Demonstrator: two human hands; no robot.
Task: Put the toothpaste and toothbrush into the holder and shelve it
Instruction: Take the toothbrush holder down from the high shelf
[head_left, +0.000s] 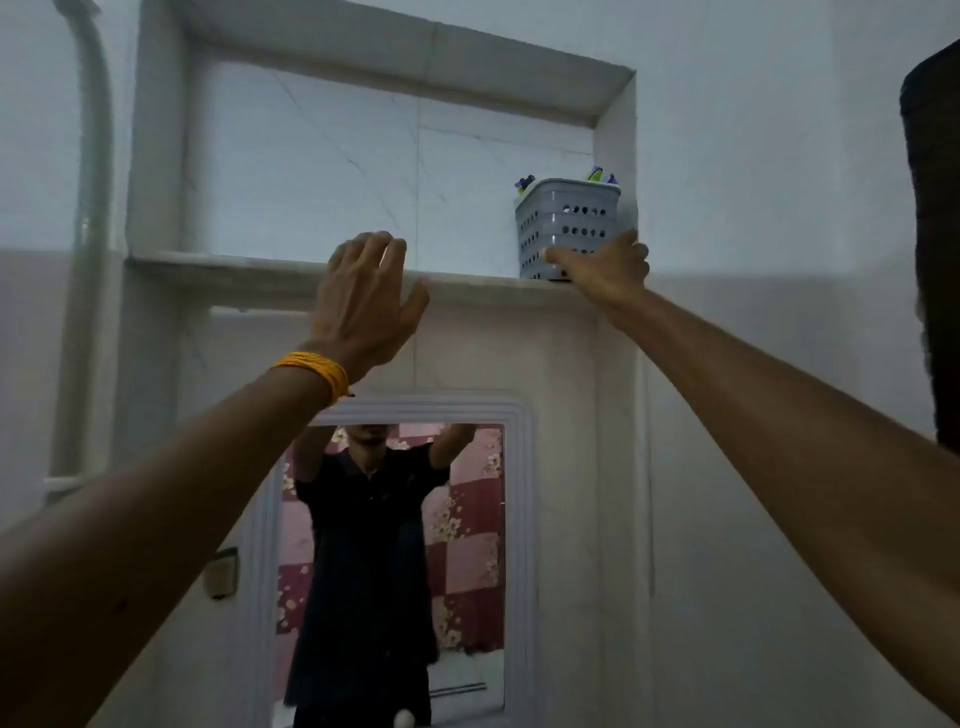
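Observation:
A grey perforated holder (569, 223) stands upright at the right end of the tiled wall shelf (260, 267), close to the niche's right wall. Coloured tips of a toothbrush (524, 183) and another item (600, 175) stick out of its top. My right hand (605, 265) wraps around the holder's lower front and right side. My left hand (363, 301), with a yellow band at the wrist, is raised in front of the shelf edge, fingers spread, holding nothing.
The shelf is a recessed niche high on a white tiled wall. A framed mirror (514, 519) hangs below it and reflects a person with raised arms. A white pipe (88, 260) runs down the left wall. Something dark (935, 234) hangs at the right edge.

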